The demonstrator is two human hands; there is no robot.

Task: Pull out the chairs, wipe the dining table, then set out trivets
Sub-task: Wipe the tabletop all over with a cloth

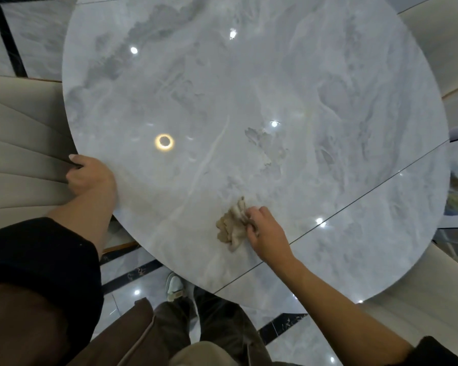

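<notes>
A round grey marble dining table (249, 101) fills most of the view, glossy with ceiling lights mirrored in it. My right hand (266, 231) presses a crumpled beige cloth (232, 227) onto the tabletop near its front edge. My left hand (90, 174) grips the table's left rim, fingers curled over the edge. No trivets are in view.
A cream padded chair (19, 143) stands close against the table's left side. More cream chairs show at the upper right (439, 43) and lower right (428, 294). Below the table lies a glossy tiled floor with black borders (140, 272), and my shoe (174, 285).
</notes>
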